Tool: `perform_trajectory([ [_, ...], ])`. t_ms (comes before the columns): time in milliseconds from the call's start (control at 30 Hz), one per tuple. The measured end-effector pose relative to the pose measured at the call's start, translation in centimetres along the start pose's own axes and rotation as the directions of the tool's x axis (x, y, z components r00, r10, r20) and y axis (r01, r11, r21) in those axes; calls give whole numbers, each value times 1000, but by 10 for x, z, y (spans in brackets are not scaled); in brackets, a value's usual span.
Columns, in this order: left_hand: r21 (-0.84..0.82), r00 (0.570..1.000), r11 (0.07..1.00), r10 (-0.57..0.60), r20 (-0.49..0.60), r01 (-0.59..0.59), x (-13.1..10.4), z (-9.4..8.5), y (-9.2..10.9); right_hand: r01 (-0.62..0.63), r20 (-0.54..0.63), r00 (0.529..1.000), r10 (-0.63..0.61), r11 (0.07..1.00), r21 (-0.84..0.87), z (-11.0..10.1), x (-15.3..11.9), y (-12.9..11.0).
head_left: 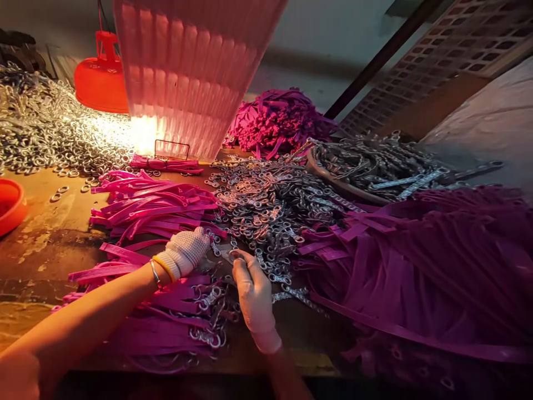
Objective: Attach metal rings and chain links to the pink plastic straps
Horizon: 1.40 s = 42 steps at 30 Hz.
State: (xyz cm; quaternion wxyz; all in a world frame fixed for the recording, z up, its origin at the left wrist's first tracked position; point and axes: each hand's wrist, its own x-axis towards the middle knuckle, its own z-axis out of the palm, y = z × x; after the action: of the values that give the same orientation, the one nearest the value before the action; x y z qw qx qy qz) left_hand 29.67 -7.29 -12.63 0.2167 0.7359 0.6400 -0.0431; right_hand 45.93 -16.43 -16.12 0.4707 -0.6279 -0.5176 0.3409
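My left hand (187, 253), in a white dotted knit glove, is closed above the pink straps. A short metal chain (215, 244) with ring ends hangs at its fingertips. Facing it, my right hand (255, 297) wears a pale glove and pinches with thumb and fingers. A small grey metal piece (226, 253) shows at its fingertips, too unclear to name. Below my left forearm lie magenta straps (166, 328), several with chains at their right ends. Another bundle of pink straps (158, 203) rests just beyond my left hand.
Beyond my hands spreads a pile of short chains (266, 194). A bowl (333, 178) heaped with chains stands behind it. Purple straps (425, 266) fill the right; more straps (283, 119) are heaped behind. Metal rings (50, 128) lie far left, under a red lamp (101, 78) beside a ribbed panel (187, 72).
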Motion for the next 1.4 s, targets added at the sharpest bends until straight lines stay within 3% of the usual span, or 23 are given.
perform_trajectory([
  [133, 65, 991, 990, 130, -14, -129, -10, -1, -3, 61, 34, 998, -60, 997, -39, 8, 5, -9],
  [233, 97, 972, 970, 228, -49, -223, -20, -6, -17, 199, 96, 977, -192, 978, -62, 10, 10, -21],
  [333, -140, 944, 948, 255, -211, -287, -43, -14, -35, 373, 178, 917, -358, 926, -62, 12, 8, -31],
  [400, -492, 966, 838, 149, -210, -236, -69, -22, -45, 463, 249, 864, -439, 885, -46, 16, 2, -38],
  [500, -848, 999, 528, 3, 53, 44, -111, -30, -52, 580, 326, 785, -526, 809, -91, 27, -12, -47],
  [600, -922, 987, 352, -51, 153, 161, -142, -23, -54, 677, 373, 720, -585, 711, -193, 38, -27, -56],
  [733, -968, 995, 240, -76, 62, 79, -159, 0, -59, 780, 462, 626, -629, 516, -355, 46, -42, -64],
  [800, -956, 994, 293, -107, -29, 4, -164, 9, -60, 799, 492, 597, -633, 423, -427, 47, -46, -67],
  [833, -926, 989, 376, -116, -95, -45, -166, 12, -61, 800, 501, 594, -630, 396, -450, 48, -48, -68],
  [933, -710, 929, 668, -73, -362, -223, -170, 16, -63, 776, 507, 623, -595, 387, -498, 53, -53, -71],
  [1000, -621, 915, 739, -16, -402, -260, -170, 18, -66, 755, 516, 651, -556, 407, -514, 56, -56, -73],
  [1100, -741, 972, 647, 0, -237, -181, -169, 20, -73, 737, 571, 676, -466, 433, -520, 58, -60, -76],
  [1200, -837, 989, 537, -35, -146, -104, -174, 21, -76, 734, 648, 670, -363, 456, -504, 54, -61, -80],
  [1300, -839, 986, 539, -85, -146, -78, -182, 22, -72, 739, 703, 648, -293, 467, -486, 48, -58, -85],
  [1400, -824, 987, 564, -101, -121, -43, -189, 20, -65, 781, 731, 606, -314, 411, -470, 45, -56, -85],
])
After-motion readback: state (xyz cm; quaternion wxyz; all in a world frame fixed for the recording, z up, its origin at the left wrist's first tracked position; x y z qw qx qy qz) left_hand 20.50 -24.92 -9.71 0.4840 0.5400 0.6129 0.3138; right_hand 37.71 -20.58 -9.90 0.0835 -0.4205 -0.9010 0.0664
